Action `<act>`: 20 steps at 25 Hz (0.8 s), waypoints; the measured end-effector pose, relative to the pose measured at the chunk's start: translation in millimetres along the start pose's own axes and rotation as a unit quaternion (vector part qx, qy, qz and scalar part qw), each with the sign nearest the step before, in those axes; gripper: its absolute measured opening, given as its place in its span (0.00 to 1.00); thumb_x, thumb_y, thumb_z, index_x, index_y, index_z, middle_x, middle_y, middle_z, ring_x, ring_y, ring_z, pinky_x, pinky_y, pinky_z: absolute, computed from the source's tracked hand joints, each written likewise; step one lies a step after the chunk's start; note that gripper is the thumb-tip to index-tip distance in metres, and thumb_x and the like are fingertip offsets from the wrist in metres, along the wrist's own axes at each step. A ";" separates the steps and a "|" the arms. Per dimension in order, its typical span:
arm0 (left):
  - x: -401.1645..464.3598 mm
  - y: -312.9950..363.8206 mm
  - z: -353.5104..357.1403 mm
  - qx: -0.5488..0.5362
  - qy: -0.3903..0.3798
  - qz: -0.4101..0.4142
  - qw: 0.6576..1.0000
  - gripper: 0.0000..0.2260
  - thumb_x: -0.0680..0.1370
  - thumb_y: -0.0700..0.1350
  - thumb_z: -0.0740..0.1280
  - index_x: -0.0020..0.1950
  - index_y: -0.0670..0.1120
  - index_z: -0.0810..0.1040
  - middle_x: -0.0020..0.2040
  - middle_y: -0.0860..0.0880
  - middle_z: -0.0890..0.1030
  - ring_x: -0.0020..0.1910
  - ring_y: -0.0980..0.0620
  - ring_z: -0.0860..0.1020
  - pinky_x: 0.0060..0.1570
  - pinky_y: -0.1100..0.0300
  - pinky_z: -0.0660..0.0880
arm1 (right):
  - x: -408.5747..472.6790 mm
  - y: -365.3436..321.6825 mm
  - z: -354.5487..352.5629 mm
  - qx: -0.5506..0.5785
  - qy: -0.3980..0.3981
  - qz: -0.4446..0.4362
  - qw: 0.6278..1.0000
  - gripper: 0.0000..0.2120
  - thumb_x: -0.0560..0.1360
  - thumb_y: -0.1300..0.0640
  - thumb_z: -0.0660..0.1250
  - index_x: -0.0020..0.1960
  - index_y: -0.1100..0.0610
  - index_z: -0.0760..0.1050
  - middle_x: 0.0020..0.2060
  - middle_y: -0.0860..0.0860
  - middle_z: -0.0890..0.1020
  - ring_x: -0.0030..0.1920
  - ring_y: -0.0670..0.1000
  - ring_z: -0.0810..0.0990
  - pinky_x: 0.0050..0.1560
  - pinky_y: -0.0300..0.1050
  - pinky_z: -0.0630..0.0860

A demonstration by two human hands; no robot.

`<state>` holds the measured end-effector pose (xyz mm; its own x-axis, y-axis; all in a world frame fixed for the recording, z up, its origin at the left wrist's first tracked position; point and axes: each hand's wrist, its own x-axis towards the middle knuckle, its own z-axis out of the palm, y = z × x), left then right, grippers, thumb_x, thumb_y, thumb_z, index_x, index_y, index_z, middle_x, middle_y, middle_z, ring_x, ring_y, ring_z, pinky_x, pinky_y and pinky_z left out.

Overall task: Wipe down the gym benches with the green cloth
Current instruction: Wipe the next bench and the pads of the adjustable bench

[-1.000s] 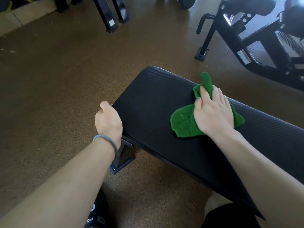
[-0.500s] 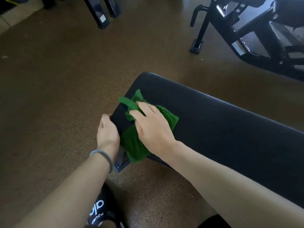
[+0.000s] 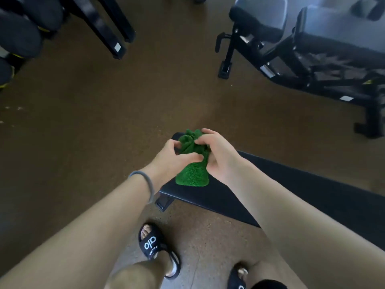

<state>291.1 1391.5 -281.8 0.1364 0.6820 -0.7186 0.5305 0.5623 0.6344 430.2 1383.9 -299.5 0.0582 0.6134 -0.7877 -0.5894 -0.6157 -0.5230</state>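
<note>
1. Cloth (image 3: 192, 163), green and bunched, sits at the 9 o'clock end of the black bench (image 3: 270, 184), held just above its pad.
2. Both hands are together on it: the left hand (image 3: 173, 157) pinches its folds, the right hand (image 3: 216, 155) grips the gathered top.
3. Judging by this, wiping is paused while the cloth is regathered.
4. Another bench (image 3: 312, 44) at 2 o'clock likely remains to be wiped.

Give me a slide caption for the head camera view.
Both hands, left hand and right hand, bunch the green cloth above the black bench end.
</note>
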 end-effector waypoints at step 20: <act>-88.3 231.2 -164.7 0.228 -0.203 0.031 0.952 0.28 0.77 0.48 0.75 0.76 0.54 0.70 0.65 0.53 0.81 0.60 0.51 0.82 0.64 0.48 0.79 | -139.6 -189.8 94.7 -0.470 -0.059 -0.081 0.877 0.36 0.65 0.53 0.71 0.73 0.39 0.71 0.77 0.45 0.63 0.75 0.49 0.62 0.72 0.53 0.66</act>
<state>263.9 1538.3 -24.7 0.4426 0.4185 -0.7931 0.8059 0.2022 0.5565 457.7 1462.0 -59.4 -0.0361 0.7426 -0.6688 0.3474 -0.6182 -0.7051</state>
